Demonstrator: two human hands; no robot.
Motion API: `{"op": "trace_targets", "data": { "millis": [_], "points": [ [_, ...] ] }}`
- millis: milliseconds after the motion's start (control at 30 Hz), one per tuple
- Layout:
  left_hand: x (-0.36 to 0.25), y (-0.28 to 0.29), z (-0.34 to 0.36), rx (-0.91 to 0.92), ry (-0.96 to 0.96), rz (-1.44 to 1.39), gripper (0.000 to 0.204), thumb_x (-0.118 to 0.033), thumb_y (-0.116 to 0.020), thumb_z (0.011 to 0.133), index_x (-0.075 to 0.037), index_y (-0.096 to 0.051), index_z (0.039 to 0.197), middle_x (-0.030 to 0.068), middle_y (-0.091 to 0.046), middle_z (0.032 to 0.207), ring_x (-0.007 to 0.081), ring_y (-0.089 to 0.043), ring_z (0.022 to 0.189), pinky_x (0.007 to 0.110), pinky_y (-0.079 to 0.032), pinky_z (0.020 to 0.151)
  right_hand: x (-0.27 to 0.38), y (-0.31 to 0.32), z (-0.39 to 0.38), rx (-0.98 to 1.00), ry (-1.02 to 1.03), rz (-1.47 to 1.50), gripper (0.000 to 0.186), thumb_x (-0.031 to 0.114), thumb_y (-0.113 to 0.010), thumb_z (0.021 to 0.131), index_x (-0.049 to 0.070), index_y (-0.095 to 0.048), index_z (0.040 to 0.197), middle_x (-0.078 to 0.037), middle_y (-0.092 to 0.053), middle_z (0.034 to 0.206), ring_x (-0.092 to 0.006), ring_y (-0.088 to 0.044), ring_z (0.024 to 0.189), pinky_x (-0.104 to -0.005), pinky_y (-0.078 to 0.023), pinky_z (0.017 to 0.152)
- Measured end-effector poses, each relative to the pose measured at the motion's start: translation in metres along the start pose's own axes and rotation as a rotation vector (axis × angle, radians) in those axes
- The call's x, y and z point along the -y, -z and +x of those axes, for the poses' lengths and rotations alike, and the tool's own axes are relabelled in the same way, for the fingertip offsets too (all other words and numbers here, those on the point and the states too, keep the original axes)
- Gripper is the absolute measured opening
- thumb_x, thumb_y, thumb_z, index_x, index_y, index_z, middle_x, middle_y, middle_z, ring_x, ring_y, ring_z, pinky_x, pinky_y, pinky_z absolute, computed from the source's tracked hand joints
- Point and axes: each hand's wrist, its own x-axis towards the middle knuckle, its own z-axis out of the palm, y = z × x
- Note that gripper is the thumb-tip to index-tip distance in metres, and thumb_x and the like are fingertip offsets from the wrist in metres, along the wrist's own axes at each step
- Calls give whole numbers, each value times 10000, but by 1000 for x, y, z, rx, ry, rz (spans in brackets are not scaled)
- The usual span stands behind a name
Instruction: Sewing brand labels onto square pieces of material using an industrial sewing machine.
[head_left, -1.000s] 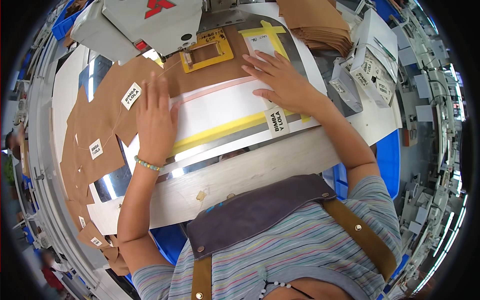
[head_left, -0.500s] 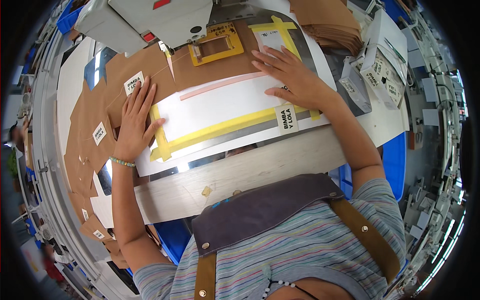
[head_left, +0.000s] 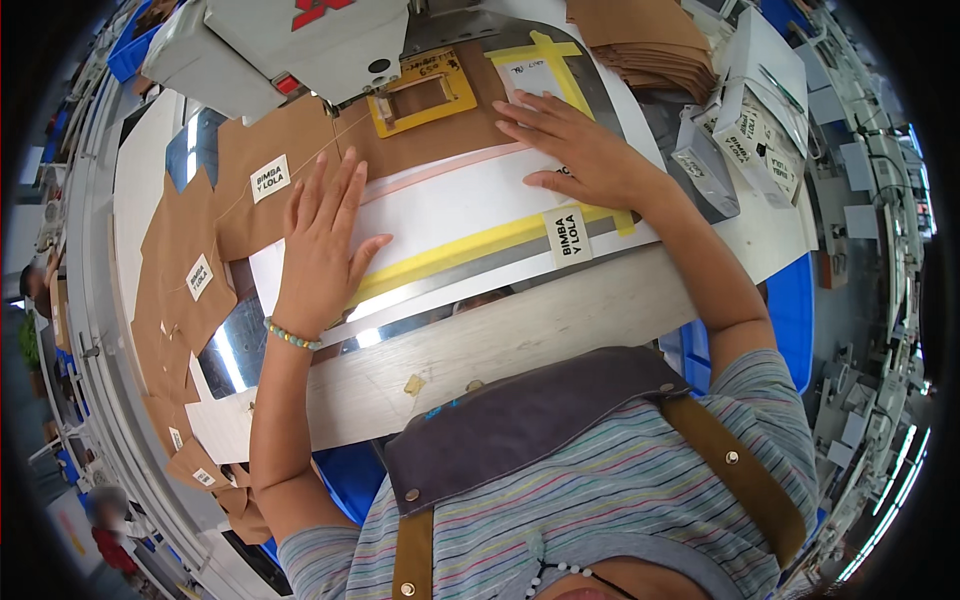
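Observation:
My left hand point(head_left: 325, 250) lies open, fingers apart, over the left end of a white template sheet point(head_left: 455, 215) edged with yellow tape. My right hand point(head_left: 590, 160) also rests flat and open, across the sheet's right end and the edge of a brown panel point(head_left: 490, 115). A yellow rectangular frame point(head_left: 462, 90) sits on that panel, beside the head of a white sewing machine point(head_left: 300, 50). Below my right hand, a white printed label point(head_left: 568, 238) lies over the taped edge. Left of my left hand, another label point(head_left: 270, 178) is on a brown piece point(head_left: 235, 215).
Joined brown pieces trail down the table's left side. A stack of brown panels point(head_left: 645, 45) stands at the back right, near a white box point(head_left: 755, 150) holding labels. A pale wooden table edge point(head_left: 500, 335) runs in front of me, with a blue bin point(head_left: 790, 320) at the right.
My left hand has moved right, off the brown piece and its label, onto the white sheet. The sheet and yellow frame sit slightly farther left. My right hand stays on the sheet.

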Motion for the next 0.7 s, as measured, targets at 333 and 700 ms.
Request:
{"op": "trace_targets", "data": {
  "millis": [333, 700],
  "points": [
    [-8, -8, -5, 14, 23, -53, 716, -326, -683, 1029, -62, -448, 1651, 91, -411, 1748, 371, -314, 1632, 509, -244, 1320, 0, 0, -3, -81, 42, 4, 698, 515, -601, 1078, 82, -510, 1617, -74, -384, 1749, -320, -264, 1643, -469, -240, 1365],
    [-9, -7, -7, -68, 89, -191, 667, -225, -676, 1034, -101, -465, 1655, 64, -437, 1738, 346, -302, 1643, 499, -257, 1324, 6, 3, -13, -160, 47, 9, 724, 569, -525, 1101, 93, -467, 1644, -92, -357, 1762, -331, -237, 1657, -543, -174, 1367]
  ]
}}
